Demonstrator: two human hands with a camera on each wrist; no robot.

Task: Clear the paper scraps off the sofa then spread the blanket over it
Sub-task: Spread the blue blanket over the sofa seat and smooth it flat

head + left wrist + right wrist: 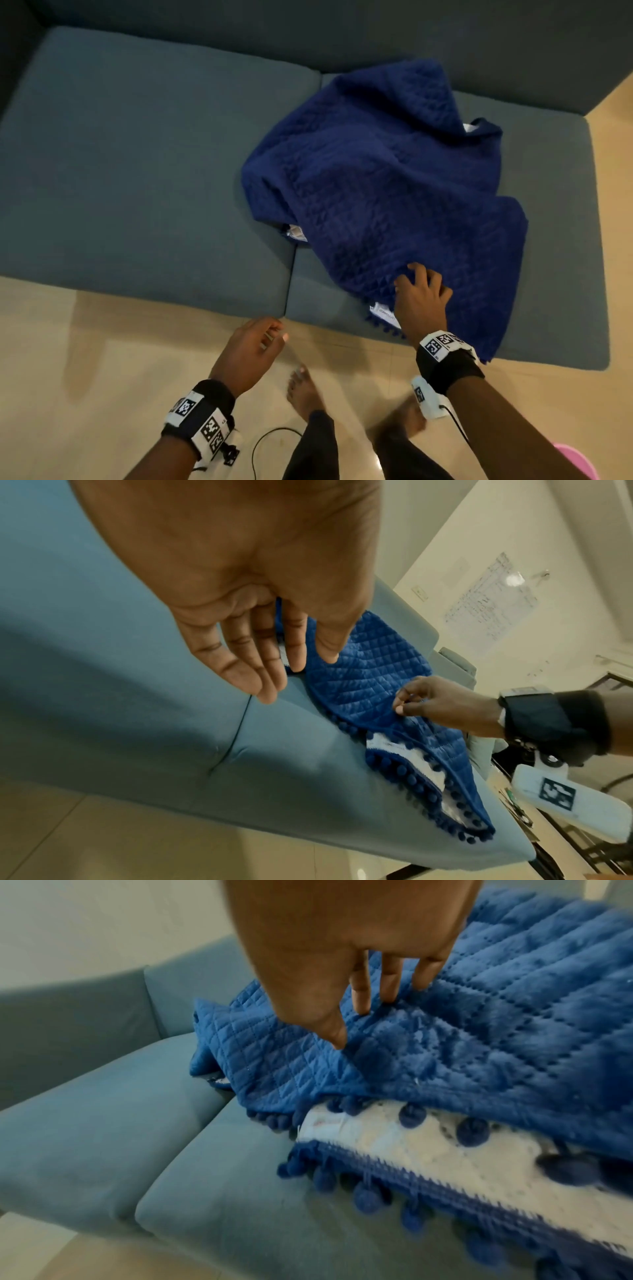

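Note:
A dark blue quilted blanket [394, 171] with pom-pom trim and a white underside lies crumpled on the right seat cushion of the teal sofa [137, 154]. My right hand [419, 291] is on the blanket's front edge. In the right wrist view its thumb and straight fingertips [363, 1007] touch the blanket [496, 1028] with no fold caught between them. My left hand [260, 339] hovers over the floor by the seam between the cushions. Its fingers [260, 656] are straight and hold nothing. I see no paper scraps on the cushions.
Beige tiled floor runs along the sofa's front, where a person's bare feet [305, 390] stand. A black cable [270, 442] loops on the floor, and a pink object [575, 459] shows at the bottom right. The sofa's backrest and left armrest bound the seat.

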